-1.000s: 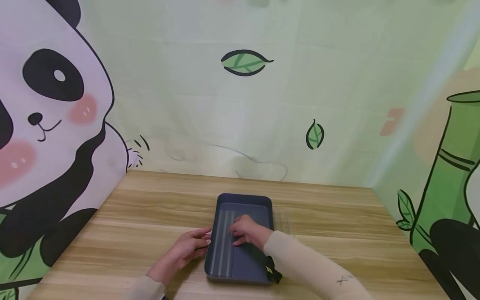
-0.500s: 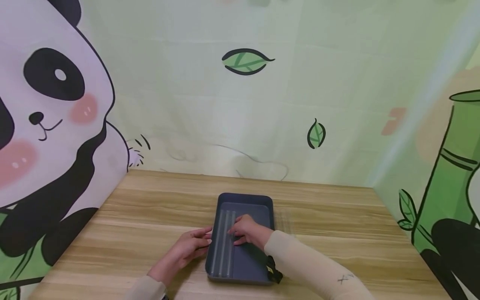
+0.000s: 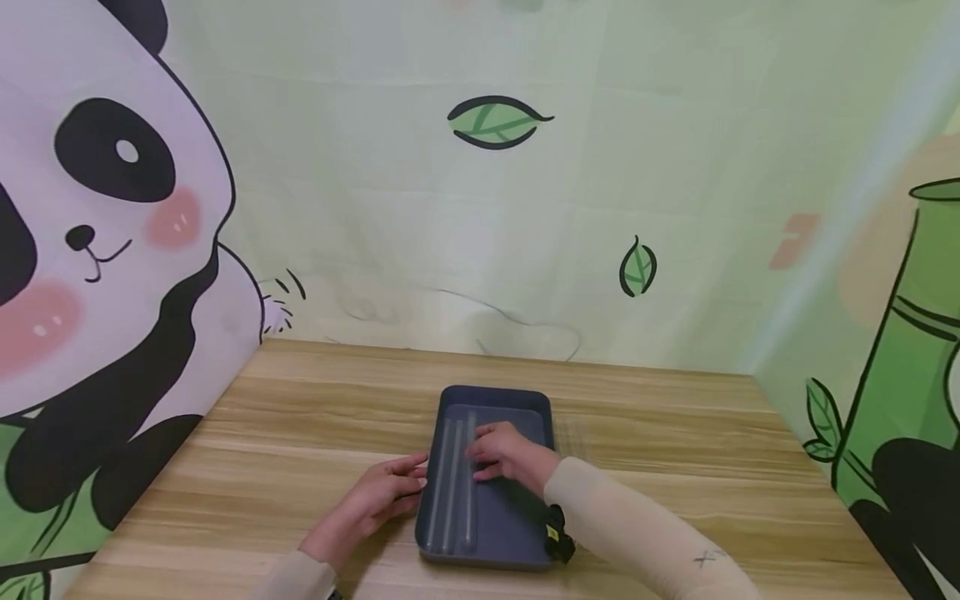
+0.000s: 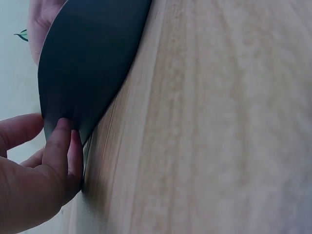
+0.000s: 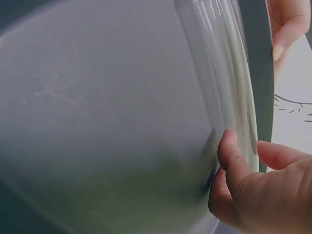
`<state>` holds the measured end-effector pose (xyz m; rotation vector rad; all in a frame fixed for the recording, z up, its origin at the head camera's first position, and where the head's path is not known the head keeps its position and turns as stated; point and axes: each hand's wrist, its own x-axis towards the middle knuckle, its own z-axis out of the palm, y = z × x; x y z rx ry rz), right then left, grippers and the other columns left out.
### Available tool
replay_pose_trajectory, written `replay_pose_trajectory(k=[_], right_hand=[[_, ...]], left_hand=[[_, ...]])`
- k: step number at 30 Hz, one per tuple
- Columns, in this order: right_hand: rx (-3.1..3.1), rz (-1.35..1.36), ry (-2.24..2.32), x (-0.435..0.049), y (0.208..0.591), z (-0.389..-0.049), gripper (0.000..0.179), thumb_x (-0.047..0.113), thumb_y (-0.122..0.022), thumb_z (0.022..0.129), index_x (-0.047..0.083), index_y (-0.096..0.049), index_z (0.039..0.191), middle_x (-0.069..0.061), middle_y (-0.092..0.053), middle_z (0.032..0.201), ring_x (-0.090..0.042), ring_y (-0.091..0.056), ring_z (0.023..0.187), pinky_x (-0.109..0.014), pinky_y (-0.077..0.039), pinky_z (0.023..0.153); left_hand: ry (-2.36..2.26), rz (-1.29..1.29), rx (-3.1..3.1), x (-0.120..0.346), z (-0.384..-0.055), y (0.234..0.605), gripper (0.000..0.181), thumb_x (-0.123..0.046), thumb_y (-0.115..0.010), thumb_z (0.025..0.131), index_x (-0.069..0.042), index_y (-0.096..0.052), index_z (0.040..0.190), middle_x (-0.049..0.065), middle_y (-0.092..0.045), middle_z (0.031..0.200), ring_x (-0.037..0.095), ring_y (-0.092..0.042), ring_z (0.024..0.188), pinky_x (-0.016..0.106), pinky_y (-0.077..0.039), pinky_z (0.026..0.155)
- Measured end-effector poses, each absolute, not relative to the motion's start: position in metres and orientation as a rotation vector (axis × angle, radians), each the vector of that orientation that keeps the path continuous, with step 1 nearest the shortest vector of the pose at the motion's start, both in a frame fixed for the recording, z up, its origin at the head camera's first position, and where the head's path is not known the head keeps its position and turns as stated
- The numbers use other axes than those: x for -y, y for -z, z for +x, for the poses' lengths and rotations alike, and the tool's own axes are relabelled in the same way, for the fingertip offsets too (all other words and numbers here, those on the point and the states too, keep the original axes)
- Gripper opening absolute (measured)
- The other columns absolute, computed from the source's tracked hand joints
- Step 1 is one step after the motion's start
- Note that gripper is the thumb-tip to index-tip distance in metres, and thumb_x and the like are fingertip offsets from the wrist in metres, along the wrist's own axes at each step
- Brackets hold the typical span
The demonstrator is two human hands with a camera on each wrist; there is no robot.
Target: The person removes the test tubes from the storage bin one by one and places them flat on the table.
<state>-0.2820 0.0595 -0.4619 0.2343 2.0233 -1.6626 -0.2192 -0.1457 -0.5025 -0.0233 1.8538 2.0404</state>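
Note:
A dark blue rectangular tray (image 3: 517,533) sits on the wooden table. Along its left side lie long clear tubes (image 3: 446,492), lengthwise in the tray. My right hand (image 3: 504,450) reaches in from the right and pinches one clear tube (image 3: 470,508) near its far half, a small gap apart from the other two. In the right wrist view, the thumb and fingers of the right hand (image 5: 263,190) are on either side of clear tubing (image 5: 234,73). Outside the tray, my left hand (image 3: 386,492) touches its left wall, fingertips against the outer face (image 4: 92,58) and thumb at the rim.
More clear tubes (image 3: 573,437) lie faintly visible on the table (image 3: 660,425) just right of the tray. A black wrist device (image 3: 557,533) overlaps the tray's near right corner. Behind the table hangs a backdrop (image 3: 375,208) printed with a panda and bamboo.
The right hand has moved slightly away and to the right, and the rightmost tube in the tray has shifted with it, away from the other two. The left hand stays at the tray wall.

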Motion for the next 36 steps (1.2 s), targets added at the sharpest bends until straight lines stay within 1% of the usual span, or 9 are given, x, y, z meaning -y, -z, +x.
replay_pose_trajectory(k=[5,9,12,15,17,23,27,33,36], right_hand=[[-2.030,0.203,1.715,-0.064,0.454,-0.286,0.058,-0.009,-0.058,0.093,-0.008,-0.044,0.149,-0.034,-0.056,0.141,-0.040,-0.057,0.130,-0.043,-0.063,0.086],[-2.004,0.180,1.780,-0.070,0.444,-0.286,0.055,-0.009,-0.057,0.093,-0.007,-0.047,0.147,-0.031,-0.060,0.133,-0.032,-0.061,0.113,-0.042,-0.063,0.085],[-1.970,0.148,1.809,-0.075,0.437,-0.285,0.054,-0.008,-0.058,0.094,-0.006,-0.048,0.147,-0.022,-0.062,0.120,-0.024,-0.057,0.100,-0.041,-0.063,0.084],[-1.933,0.122,1.828,-0.080,0.430,-0.284,0.054,-0.006,-0.058,0.095,-0.005,-0.048,0.148,-0.012,-0.060,0.110,-0.020,-0.055,0.095,-0.040,-0.063,0.084],[-1.917,0.103,1.830,-0.083,0.425,-0.283,0.053,-0.004,-0.058,0.097,-0.005,-0.046,0.149,-0.012,-0.060,0.110,-0.019,-0.054,0.095,-0.040,-0.063,0.085],[-1.903,0.070,1.827,-0.092,0.413,-0.279,0.052,-0.002,-0.057,0.099,-0.004,-0.045,0.150,-0.019,-0.058,0.129,-0.022,-0.056,0.106,-0.039,-0.063,0.088],[-1.899,0.035,1.840,-0.100,0.406,-0.278,0.052,-0.001,-0.055,0.101,-0.005,-0.042,0.152,-0.014,-0.059,0.123,-0.022,-0.056,0.107,-0.037,-0.062,0.088],[-1.913,-0.072,1.837,-0.121,0.398,-0.272,0.056,0.000,-0.050,0.103,-0.006,-0.033,0.156,-0.015,-0.057,0.132,-0.021,-0.056,0.115,-0.040,-0.059,0.098],[-1.912,-0.094,1.840,-0.132,0.396,-0.269,0.058,-0.001,-0.049,0.102,-0.006,-0.031,0.157,-0.008,-0.060,0.124,-0.017,-0.057,0.111,-0.036,-0.060,0.094]], left_hand=[[-2.047,-0.029,-1.855,0.144,-0.219,0.502,0.062,0.004,-0.056,0.096,0.013,-0.033,0.153,0.031,-0.057,0.140,0.008,-0.067,0.099,0.023,-0.057,0.086],[-2.047,-0.034,-1.856,0.144,-0.219,0.502,0.062,0.004,-0.057,0.096,0.014,-0.033,0.152,0.029,-0.060,0.139,0.008,-0.066,0.099,0.023,-0.057,0.086],[-2.042,-0.023,-1.861,0.145,-0.219,0.502,0.062,0.003,-0.057,0.096,0.014,-0.032,0.153,0.028,-0.060,0.139,0.007,-0.066,0.099,0.023,-0.057,0.086],[-2.043,-0.014,-1.865,0.145,-0.220,0.503,0.063,0.003,-0.057,0.096,0.014,-0.032,0.153,0.030,-0.058,0.140,0.007,-0.066,0.100,0.023,-0.057,0.087],[-2.045,-0.010,-1.868,0.145,-0.220,0.503,0.063,0.003,-0.057,0.096,0.014,-0.032,0.153,0.031,-0.057,0.140,0.008,-0.066,0.100,0.023,-0.057,0.087],[-2.040,-0.017,-1.868,0.145,-0.220,0.503,0.063,0.004,-0.057,0.096,0.013,-0.032,0.153,0.033,-0.055,0.142,0.008,-0.066,0.100,0.023,-0.057,0.087],[-2.034,-0.027,-1.874,0.145,-0.219,0.504,0.062,0.003,-0.057,0.096,0.012,-0.033,0.153,0.032,-0.056,0.142,0.008,-0.066,0.101,0.023,-0.057,0.088],[-2.034,-0.027,-1.873,0.144,-0.220,0.504,0.062,0.003,-0.057,0.096,0.012,-0.032,0.153,0.032,-0.056,0.142,0.008,-0.066,0.101,0.023,-0.058,0.088],[-2.044,-0.029,-1.863,0.144,-0.220,0.503,0.063,0.004,-0.057,0.096,0.013,-0.032,0.153,0.031,-0.057,0.141,0.007,-0.066,0.099,0.023,-0.057,0.087]])
